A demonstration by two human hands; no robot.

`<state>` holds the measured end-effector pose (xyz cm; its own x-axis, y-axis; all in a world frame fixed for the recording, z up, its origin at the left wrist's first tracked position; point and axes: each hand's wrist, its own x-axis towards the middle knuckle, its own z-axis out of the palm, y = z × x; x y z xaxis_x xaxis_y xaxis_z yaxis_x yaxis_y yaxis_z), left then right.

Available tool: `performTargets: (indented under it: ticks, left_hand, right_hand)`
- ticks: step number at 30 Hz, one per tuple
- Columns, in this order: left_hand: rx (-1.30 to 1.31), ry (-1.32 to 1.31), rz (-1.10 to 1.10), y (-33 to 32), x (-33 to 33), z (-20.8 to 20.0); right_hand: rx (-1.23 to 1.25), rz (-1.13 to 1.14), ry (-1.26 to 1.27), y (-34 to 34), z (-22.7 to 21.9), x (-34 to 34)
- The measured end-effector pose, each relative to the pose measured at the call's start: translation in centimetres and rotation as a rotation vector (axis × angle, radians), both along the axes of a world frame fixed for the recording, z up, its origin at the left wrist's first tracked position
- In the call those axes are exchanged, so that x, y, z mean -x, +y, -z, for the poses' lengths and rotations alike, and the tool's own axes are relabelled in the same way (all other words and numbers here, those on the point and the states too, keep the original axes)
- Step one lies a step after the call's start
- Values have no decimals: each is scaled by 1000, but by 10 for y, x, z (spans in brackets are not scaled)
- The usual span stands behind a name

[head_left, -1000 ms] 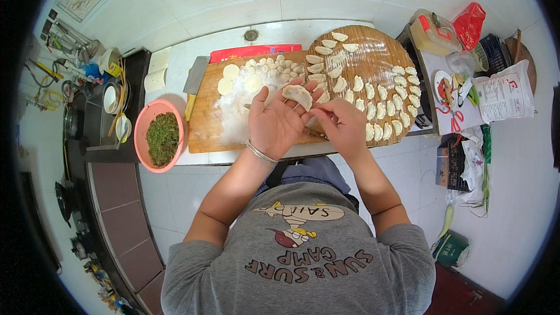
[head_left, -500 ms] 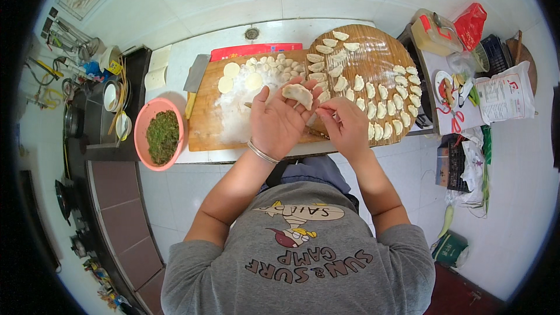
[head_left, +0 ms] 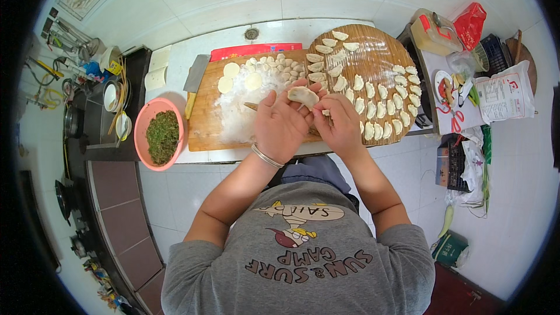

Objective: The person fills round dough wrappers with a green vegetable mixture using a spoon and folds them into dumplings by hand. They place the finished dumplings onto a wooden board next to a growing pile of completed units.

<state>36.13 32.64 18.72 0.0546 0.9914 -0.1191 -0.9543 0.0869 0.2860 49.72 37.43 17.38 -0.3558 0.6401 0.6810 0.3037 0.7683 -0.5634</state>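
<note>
One dumpling [head_left: 303,97] lies on left hand [head_left: 283,122], palm up, fingers loose beneath, unclenched; right hand [head_left: 339,123] bunched at its right end (from my remote seat, I can't tell if pinching). Below, floury wooden board [head_left: 201,134] along near edge of bench [head_left: 179,65]; pink bowl [head_left: 140,135] at near left corner; dumpling rows [head_left: 370,90] on round tray [head_left: 382,41] at right end; red packet [head_left: 254,51] along board's far edge.

- Held dumpling [head_left: 303,97]: pale cream
- Round board [head_left: 373,61]: brown, finely striped
- Cutting board [head_left: 201,134]: light honey-tan
- Flour [head_left: 233,116]: white
- Bowl [head_left: 139,134]: salmon pink
- Filling [head_left: 162,139]: dark green flecked with brown
- Cleaver [head_left: 196,77]: grey blade, yellowish handle
- Tabletop [head_left: 204,41]: white
- T-shirt [head_left: 297,241]: grey, printed with dark lettering and a red, yellow and white cartoon
- Bracelet [head_left: 266,157]: silver
</note>
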Motion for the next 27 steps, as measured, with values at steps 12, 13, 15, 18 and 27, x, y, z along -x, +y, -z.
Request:
performTargets:
  ticks: [12, 13, 15, 18, 27]
  left_hand:
    - [-46, 160, -73, 1, -11, 1]
    - [-61, 129, -48, 0, -8, 2]
    - [-66, 92, -9, 0, -4, 0]
    - [-40, 68, 30, -1, -2, -6]
    - [-30, 102, 86, -2, -3, -1]
  right_hand:
    - [170, 147, 50, -13, -9, 0]
    - [156, 138, 24, -13, -12, -3]
    - [69, 67, 22, -8, -18, -10]
    - [18, -66, -24, 2, -19, -20]
    - [75, -75, -1, 4, -15, -16]
